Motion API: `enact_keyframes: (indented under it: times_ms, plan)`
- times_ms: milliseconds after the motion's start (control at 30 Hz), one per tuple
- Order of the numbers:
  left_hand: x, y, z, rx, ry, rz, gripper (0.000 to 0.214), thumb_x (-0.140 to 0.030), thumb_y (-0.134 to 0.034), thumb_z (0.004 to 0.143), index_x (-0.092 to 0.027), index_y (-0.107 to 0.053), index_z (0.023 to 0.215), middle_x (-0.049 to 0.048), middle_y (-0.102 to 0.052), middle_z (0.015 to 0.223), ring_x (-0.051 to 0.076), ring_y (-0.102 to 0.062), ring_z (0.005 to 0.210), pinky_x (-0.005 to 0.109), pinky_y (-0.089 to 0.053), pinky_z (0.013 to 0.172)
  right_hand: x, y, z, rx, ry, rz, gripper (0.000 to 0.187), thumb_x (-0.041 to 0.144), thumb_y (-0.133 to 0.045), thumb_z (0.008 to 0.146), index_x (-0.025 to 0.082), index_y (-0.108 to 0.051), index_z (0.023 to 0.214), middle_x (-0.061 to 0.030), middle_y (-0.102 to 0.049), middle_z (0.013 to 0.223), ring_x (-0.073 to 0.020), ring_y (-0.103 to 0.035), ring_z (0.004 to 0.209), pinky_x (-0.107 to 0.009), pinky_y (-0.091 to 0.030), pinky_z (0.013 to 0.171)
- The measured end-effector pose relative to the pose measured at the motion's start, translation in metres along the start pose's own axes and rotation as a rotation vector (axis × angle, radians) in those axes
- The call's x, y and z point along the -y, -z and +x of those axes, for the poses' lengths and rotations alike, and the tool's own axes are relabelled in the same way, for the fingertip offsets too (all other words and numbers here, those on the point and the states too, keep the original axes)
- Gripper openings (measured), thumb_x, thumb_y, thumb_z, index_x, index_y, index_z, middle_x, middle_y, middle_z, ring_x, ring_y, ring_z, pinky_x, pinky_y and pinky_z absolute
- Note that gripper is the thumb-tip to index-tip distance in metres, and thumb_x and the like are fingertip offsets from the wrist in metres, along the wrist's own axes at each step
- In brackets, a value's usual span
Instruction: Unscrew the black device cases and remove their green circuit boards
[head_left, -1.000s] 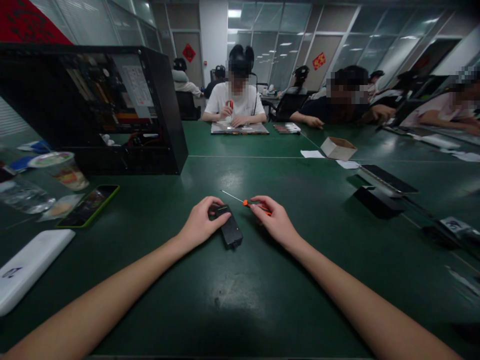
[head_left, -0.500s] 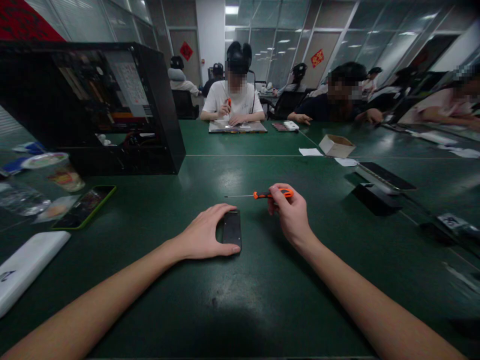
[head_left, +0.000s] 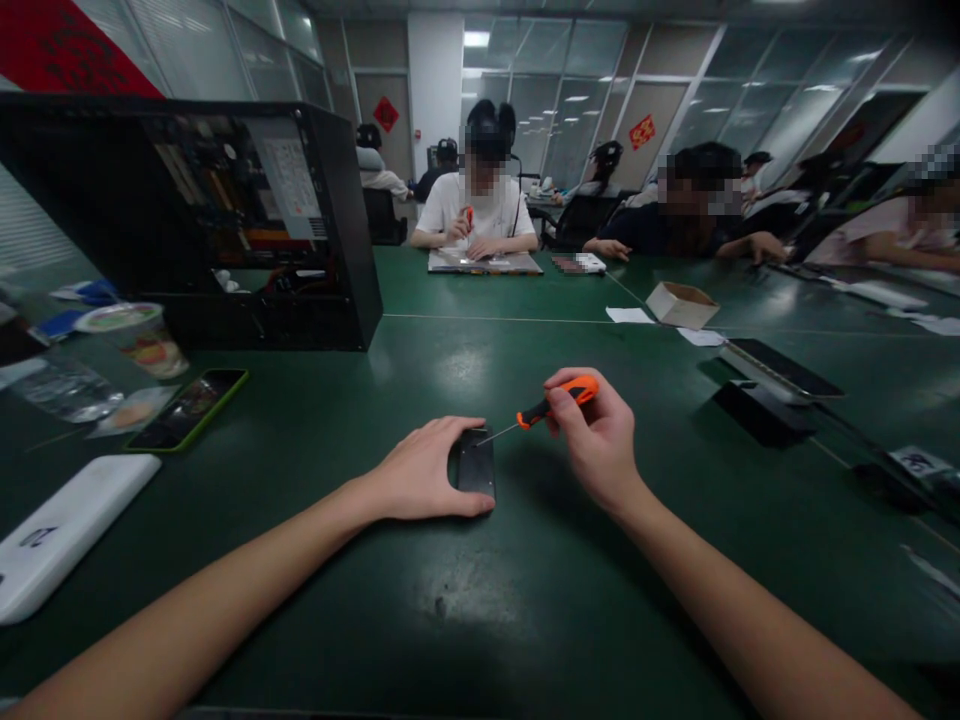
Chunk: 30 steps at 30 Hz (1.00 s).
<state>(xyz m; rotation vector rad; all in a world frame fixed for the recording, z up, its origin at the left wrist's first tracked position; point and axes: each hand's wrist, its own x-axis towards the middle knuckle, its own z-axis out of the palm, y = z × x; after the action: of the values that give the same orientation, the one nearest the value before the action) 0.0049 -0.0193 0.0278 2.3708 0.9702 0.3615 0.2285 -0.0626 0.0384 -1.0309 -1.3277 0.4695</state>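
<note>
A small flat black rectangular case (head_left: 478,468) with a few tiny bright dots, possibly screws, lies on the green table. My left hand (head_left: 424,470) spans it from the left, thumb at the near end and fingers at the far end. In my right hand (head_left: 596,430) is a screwdriver (head_left: 534,413) with an orange and black handle, held between thumb and fingers. Its thin shaft slants down to the left, and the tip is at the upper part of the case. Whether the tip sits in a screw I cannot tell.
An open black computer case (head_left: 341,230) stands at the left. Near it are a plastic cup (head_left: 142,340), a green-edged phone (head_left: 191,410) and a white power bank-like block (head_left: 75,530). A small box (head_left: 681,305) and a phone-like device (head_left: 780,370) are at the right. A person (head_left: 480,210) works opposite.
The screwdriver has tilted from nearly level to tip-down, bringing its tip to the case. My left hand keeps its hold. The whole view has shifted slightly.
</note>
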Motion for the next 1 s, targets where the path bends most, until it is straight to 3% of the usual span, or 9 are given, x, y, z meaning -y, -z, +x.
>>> enact_keyframes:
  times_ms: [267,433,633,1000]
  plan:
    - [0.005,0.001,0.001,0.012,-0.019,-0.019,0.096,-0.065,-0.083,0.067,-0.023,-0.05,0.147,0.0135,-0.058,0.146,0.039,-0.055,0.132,0.054,-0.044,0.11,0.027,-0.015,0.028,0.328,0.065,-0.223,0.021,0.041,-0.061,0.094,0.02,-0.06,0.088,0.0015,-0.06,0.073,-0.0127,-0.054,0.061,-0.026,-0.042,0.059]
    - [0.011,-0.002,0.002,-0.005,-0.059,-0.065,0.09,-0.064,-0.083,0.067,-0.02,-0.057,0.141,0.0155,-0.061,0.14,0.04,-0.058,0.127,0.054,-0.046,0.109,0.043,-0.029,0.044,0.628,0.196,-0.507,0.019,0.037,-0.062,0.094,0.019,-0.061,0.089,-0.0011,-0.064,0.077,-0.0152,-0.056,0.07,-0.029,-0.039,0.067]
    - [0.014,-0.006,0.001,-0.021,-0.046,-0.089,0.1,-0.062,-0.085,0.065,-0.021,-0.049,0.149,0.014,-0.057,0.147,0.039,-0.052,0.135,0.053,-0.04,0.115,0.062,-0.037,0.07,0.492,0.198,-0.541,0.027,0.036,-0.059,0.094,0.019,-0.055,0.073,0.0037,-0.051,0.061,-0.0115,-0.044,0.057,-0.028,-0.032,0.06]
    - [0.008,-0.016,-0.003,-0.031,-0.025,-0.059,0.1,-0.055,-0.081,0.072,-0.019,-0.038,0.154,0.0166,-0.044,0.158,0.04,-0.041,0.144,0.056,-0.032,0.12,0.082,0.0,0.083,0.927,0.128,-0.609,0.028,0.044,-0.064,0.093,0.017,-0.07,0.086,0.0014,-0.065,0.069,-0.0114,-0.053,0.059,-0.026,-0.034,0.057]
